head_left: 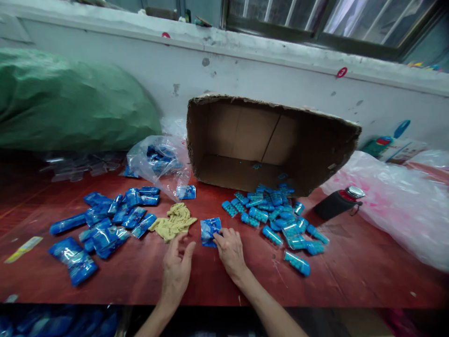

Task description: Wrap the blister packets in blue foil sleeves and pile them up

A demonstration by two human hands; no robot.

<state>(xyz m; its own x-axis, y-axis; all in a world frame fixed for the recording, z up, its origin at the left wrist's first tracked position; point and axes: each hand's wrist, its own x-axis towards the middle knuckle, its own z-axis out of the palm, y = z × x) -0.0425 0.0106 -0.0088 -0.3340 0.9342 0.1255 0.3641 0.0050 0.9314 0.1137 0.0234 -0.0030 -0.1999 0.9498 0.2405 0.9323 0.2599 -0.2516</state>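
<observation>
My right hand point(230, 250) is closed, thumb and fingers pinching the right edge of a flat blue printed packet point(209, 230) on the red table. To the left of that packet, my left hand point(177, 262) hovers with fingers apart and nothing in it. Just beyond its fingertips lies a crumpled yellow cloth point(172, 222). Blue shiny wrapped packets point(105, 238) are heaped on the left. On the right, several clear bottles with blue caps and blue beads point(271, 236) lie in a loose pile.
A cardboard box point(242, 133) lies on its side at the back, opening towards me. Beside it, a clear plastic bag point(157, 164) holds more blue packets. A black flask point(335, 203) stands at right near pinkish plastic bags point(393, 206). A green sack point(70, 103) fills the back left.
</observation>
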